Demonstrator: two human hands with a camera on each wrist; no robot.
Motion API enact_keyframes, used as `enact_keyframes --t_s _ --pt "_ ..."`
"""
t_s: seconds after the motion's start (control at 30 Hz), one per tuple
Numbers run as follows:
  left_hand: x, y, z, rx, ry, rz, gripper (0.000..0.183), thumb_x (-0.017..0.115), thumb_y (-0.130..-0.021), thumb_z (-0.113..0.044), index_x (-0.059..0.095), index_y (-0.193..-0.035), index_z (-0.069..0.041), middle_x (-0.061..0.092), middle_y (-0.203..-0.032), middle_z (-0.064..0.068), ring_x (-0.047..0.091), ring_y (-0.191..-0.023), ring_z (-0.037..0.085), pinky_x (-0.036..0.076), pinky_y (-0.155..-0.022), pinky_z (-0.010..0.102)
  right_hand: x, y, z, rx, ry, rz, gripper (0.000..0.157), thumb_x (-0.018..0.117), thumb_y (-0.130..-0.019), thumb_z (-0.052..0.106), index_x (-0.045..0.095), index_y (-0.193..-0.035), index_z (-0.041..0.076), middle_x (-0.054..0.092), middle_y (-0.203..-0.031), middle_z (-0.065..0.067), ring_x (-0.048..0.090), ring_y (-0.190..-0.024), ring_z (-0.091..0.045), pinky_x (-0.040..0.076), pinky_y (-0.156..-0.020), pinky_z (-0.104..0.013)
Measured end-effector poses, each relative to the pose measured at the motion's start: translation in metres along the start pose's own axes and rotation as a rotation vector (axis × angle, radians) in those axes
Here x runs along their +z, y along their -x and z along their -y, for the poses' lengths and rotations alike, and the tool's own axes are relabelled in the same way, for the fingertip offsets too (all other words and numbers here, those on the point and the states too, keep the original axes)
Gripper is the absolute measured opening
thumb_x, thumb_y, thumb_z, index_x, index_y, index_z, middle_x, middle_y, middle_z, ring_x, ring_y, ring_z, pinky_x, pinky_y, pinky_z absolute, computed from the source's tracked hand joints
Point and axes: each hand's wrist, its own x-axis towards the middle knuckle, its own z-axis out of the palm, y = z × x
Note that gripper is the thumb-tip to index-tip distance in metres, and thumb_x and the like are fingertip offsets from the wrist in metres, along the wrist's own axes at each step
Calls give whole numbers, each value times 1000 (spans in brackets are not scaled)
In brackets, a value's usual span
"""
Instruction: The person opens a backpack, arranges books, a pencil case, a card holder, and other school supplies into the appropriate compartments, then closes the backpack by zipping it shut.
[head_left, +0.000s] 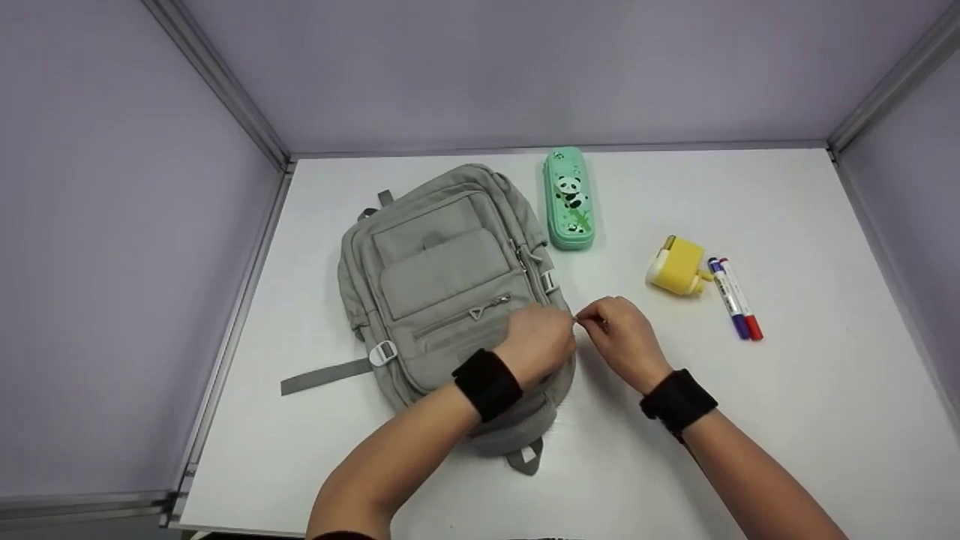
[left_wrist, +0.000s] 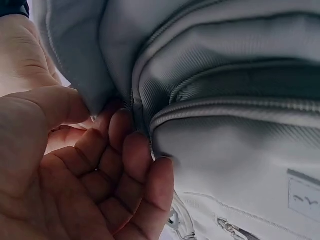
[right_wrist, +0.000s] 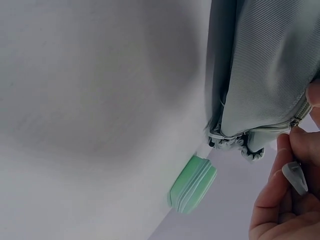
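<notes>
A grey backpack (head_left: 442,274) lies front side up on the white table. My left hand (head_left: 536,337) is over its lower right side; in the left wrist view the curled fingers and thumb grip the grey fabric (left_wrist: 75,50) beside an edge. Just off that side, my right hand (head_left: 624,337) pinches a zipper pull, whose grey triangular tab (right_wrist: 296,177) hangs among the fingers. In the right wrist view the zipper (right_wrist: 302,112) runs along the bag's edge up to the fingertips. Part of the bag's lower front is hidden under the left hand and forearm.
Beyond the bag's upper right stands a green panda pencil case (head_left: 570,202). To the right are a yellow and cream pencil sharpener-like object (head_left: 679,266) and two markers, one blue (head_left: 729,300), one red (head_left: 742,300). A grey strap (head_left: 326,376) stretches left; panels (head_left: 555,75) enclose the table.
</notes>
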Motion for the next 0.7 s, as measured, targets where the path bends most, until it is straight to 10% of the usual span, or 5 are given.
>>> enact_keyframes --t_s 0.7 --pt "-7 11 21 25 310 -3 26 60 -97 -19 55 -72 -14 65 -79 7 66 -73 26 54 -62 41 8 -24 -5 -5 -28 -31 8 75 -90 -1 73 -95 5 72 -90 -8 64 -86 -26 49 -79 -42"
